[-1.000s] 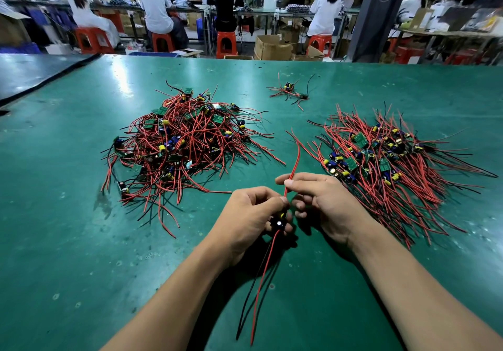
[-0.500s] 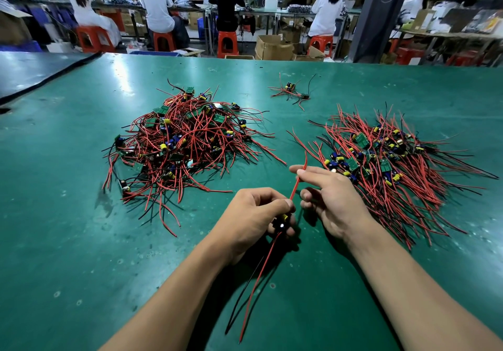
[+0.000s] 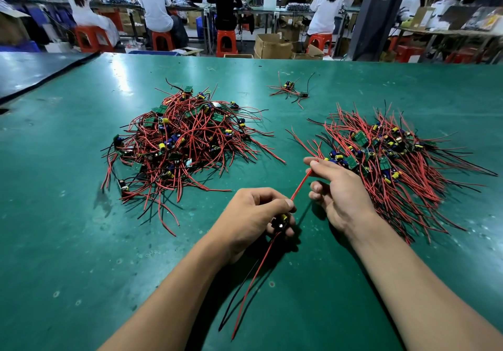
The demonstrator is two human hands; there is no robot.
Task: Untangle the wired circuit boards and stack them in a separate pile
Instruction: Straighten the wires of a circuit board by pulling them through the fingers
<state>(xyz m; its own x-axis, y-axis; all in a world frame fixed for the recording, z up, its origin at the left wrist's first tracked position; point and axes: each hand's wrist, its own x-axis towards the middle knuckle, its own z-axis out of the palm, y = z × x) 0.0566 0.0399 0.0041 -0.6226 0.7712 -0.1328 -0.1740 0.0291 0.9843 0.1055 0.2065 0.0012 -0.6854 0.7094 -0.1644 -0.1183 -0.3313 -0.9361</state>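
Observation:
My left hand (image 3: 255, 216) grips a small wired circuit board (image 3: 280, 223) near the table's front middle. Red and black wires hang from it towards me. One red wire (image 3: 300, 184) runs up from the board to my right hand (image 3: 337, 190), which pinches its tip between thumb and forefinger. A tangled heap of boards with red wires (image 3: 185, 144) lies to the left. A second, flatter pile of boards (image 3: 386, 160) lies to the right, just beyond my right hand.
A couple of loose wired boards (image 3: 290, 89) lie further back in the middle of the green table (image 3: 68, 242). Beyond the far edge, several people sit on red stools at other benches, with cardboard boxes (image 3: 272, 46) on the floor.
My right hand has slid up along the red wire, away from my left hand, and now holds its tip with the wire drawn straight. The left hand has stayed put.

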